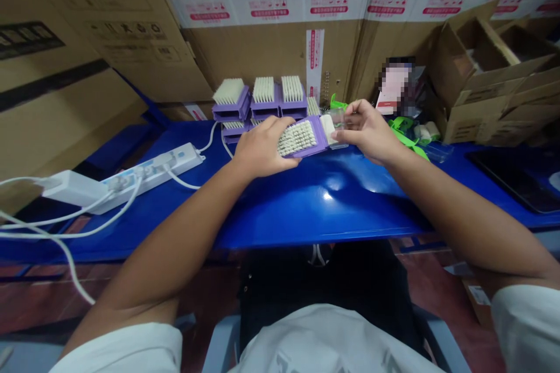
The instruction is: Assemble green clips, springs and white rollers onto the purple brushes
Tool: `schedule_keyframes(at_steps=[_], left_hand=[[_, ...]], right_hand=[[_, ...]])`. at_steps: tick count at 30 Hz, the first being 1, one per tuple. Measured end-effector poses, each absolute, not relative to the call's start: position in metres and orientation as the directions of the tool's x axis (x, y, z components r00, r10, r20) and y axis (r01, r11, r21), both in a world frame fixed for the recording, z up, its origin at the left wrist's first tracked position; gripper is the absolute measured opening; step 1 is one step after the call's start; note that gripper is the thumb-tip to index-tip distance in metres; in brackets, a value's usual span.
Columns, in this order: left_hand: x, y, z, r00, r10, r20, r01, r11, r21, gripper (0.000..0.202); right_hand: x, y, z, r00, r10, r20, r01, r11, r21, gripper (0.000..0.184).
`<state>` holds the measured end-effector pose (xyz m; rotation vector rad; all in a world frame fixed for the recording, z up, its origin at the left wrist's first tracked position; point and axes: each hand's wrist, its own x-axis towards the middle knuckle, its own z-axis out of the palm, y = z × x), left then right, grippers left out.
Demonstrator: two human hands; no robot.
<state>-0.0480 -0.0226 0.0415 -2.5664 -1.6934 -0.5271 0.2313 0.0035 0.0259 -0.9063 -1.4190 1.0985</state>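
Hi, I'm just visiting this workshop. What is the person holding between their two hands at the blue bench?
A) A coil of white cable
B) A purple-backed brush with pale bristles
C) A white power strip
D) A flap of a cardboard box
B. The left hand and right hand both grip the purple-backed brush, its pale bristles facing up.

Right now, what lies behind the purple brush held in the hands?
Behind the held brush stand stacked purple brushes, bristles up. The left hand covers part of the lower row, so its count cannot be seen.
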Motion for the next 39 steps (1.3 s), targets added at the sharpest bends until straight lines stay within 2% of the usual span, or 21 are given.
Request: schedule_keyframes(at_steps=[4, 9, 17, 22, 26, 28, 32, 39], left_hand=[[-0.047, -0.024, 0.041, 0.369, 0.88, 0.297, 0.904, -0.415, 0.104, 0.095], [-0.047, -0.026, 0.043, 0.401, 0.868, 0.294, 0.901, -0.431, 0.041, 0.094], [-0.043, -0.029, 0.043, 0.439, 0.853, 0.284, 0.888, -0.46, 0.011, 0.091], [-0.036, -0.035, 0.04, 0.421, 0.848, 0.321, 0.897, -0.442, -0.007, 0.09], [-0.037, -0.036, 0.035, 0.45, 0.805, 0.386, 0.883, -0.466, -0.056, 0.089], [-0.038, -0.035, 0.03, 0.482, 0.766, 0.426, 0.863, -0.498, -0.081, 0.088], [-0.04, -0.033, 0.024, 0.52, 0.723, 0.454, 0.839, -0.533, -0.111, 0.085], [-0.037, -0.035, 0.023, 0.476, 0.752, 0.457, 0.859, -0.509, -0.056, 0.088]], right_hand=[[0.231, 0.007, 0.017, -0.159, 0.938, 0.307, -0.004, 0.31, -0.951, 0.079], [0.231, 0.009, 0.014, -0.232, 0.892, 0.388, 0.063, 0.412, -0.909, 0.061], [0.229, 0.013, 0.001, -0.34, 0.839, 0.426, 0.105, 0.484, -0.869, 0.049], [0.221, 0.01, -0.01, -0.294, 0.811, 0.505, 0.12, 0.556, -0.823, 0.048], [0.218, 0.002, -0.01, -0.264, 0.793, 0.548, 0.136, 0.594, -0.793, 0.058], [0.215, -0.004, -0.009, -0.256, 0.804, 0.537, 0.114, 0.577, -0.809, 0.059], [0.21, -0.011, -0.008, -0.33, 0.866, 0.375, -0.038, 0.385, -0.922, 0.065], [0.216, 0.0, -0.007, -0.344, 0.893, 0.292, -0.061, 0.289, -0.956, 0.096]])
